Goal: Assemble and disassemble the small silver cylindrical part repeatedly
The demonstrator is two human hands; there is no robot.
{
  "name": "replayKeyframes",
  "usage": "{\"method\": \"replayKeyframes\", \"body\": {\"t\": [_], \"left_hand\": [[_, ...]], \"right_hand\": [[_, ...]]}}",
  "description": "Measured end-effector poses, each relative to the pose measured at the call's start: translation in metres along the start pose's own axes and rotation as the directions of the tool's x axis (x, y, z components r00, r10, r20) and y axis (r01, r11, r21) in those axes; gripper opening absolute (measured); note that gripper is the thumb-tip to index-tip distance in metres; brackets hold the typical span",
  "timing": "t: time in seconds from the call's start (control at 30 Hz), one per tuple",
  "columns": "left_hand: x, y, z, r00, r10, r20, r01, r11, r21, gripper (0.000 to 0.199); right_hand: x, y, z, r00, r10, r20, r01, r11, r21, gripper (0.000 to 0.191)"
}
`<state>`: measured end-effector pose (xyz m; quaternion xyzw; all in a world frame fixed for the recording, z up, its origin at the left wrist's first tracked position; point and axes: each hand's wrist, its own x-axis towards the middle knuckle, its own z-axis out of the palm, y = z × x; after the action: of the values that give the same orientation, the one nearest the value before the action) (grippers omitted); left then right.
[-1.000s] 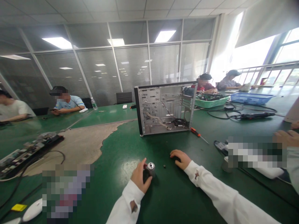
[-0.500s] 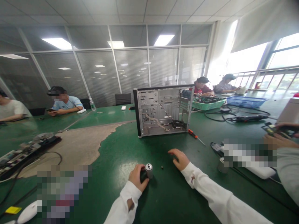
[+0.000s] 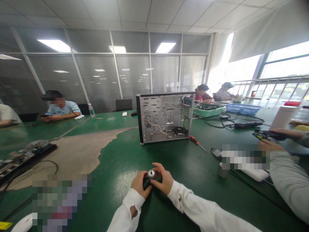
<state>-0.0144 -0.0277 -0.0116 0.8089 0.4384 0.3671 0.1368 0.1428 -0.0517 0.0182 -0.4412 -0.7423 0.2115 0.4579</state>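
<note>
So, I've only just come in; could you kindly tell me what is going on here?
Someone in white sleeves has the left hand and right hand cupped around a small metal cylinder, its round end facing up; whether it touches the table is hidden. Beyond the hands stands a desktop computer case, open side toward the wearer, with loose cables inside. A screwdriver lies by its lower right corner.
</note>
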Motion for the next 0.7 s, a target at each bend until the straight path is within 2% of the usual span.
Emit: {"method": "replayKeyframes", "body": {"t": [0.1, 0.17, 0.27, 0.33, 0.37, 0.43, 0.53, 0.63, 0.7], "left_hand": [[-0.001, 0.001, -0.001, 1.0, -0.002, 0.0, 0.002, 1.0, -0.009, 0.042], [-0.002, 0.001, -0.001, 1.0, -0.006, 0.005, 0.006, 1.0, -0.014, 0.043], [-0.003, 0.001, -0.002, 1.0, -0.008, 0.01, 0.008, 1.0, -0.011, 0.044], [-0.002, 0.001, -0.001, 1.0, -0.002, 0.006, 0.002, 1.0, -0.009, 0.045], [-0.002, 0.0, -0.001, 1.0, 0.0, 0.003, 0.0, 1.0, -0.009, 0.045], [-0.001, -0.001, -0.001, 1.0, 0.001, 0.002, -0.001, 1.0, -0.012, 0.046], [-0.001, -0.003, 0.0, 1.0, 0.001, 0.008, -0.001, 1.0, -0.022, 0.046], [-0.001, -0.005, 0.0, 1.0, 0.016, 0.01, -0.016, 1.0, -0.021, 0.046], [-0.001, -0.006, 0.001, 1.0, 0.027, 0.012, -0.027, 0.999, -0.019, 0.046]], "right_hand": [[-0.002, -0.002, -0.007, 1.0, 0.012, -0.029, -0.011, 1.0, 0.004, 0.059], [-0.011, 0.0, -0.023, 0.997, 0.032, -0.065, -0.033, 0.999, -0.022, 0.057], [-0.037, 0.013, -0.062, 0.985, 0.088, -0.151, -0.105, 0.989, -0.104, 0.055], [-0.063, 0.028, -0.094, 0.956, 0.14, -0.257, -0.188, 0.967, -0.174, 0.055], [-0.078, 0.037, -0.111, 0.919, 0.167, -0.358, -0.249, 0.948, -0.197, 0.053], [-0.107, 0.054, -0.144, 0.809, 0.208, -0.549, -0.377, 0.901, -0.215, 0.053], [-0.142, 0.076, -0.187, 0.658, 0.218, -0.72, -0.537, 0.807, -0.246, 0.061], [-0.162, 0.092, -0.215, 0.562, 0.21, -0.8, -0.639, 0.725, -0.258, 0.063], [-0.168, 0.098, -0.226, 0.534, 0.22, -0.816, -0.669, 0.7, -0.249, 0.061]]}}
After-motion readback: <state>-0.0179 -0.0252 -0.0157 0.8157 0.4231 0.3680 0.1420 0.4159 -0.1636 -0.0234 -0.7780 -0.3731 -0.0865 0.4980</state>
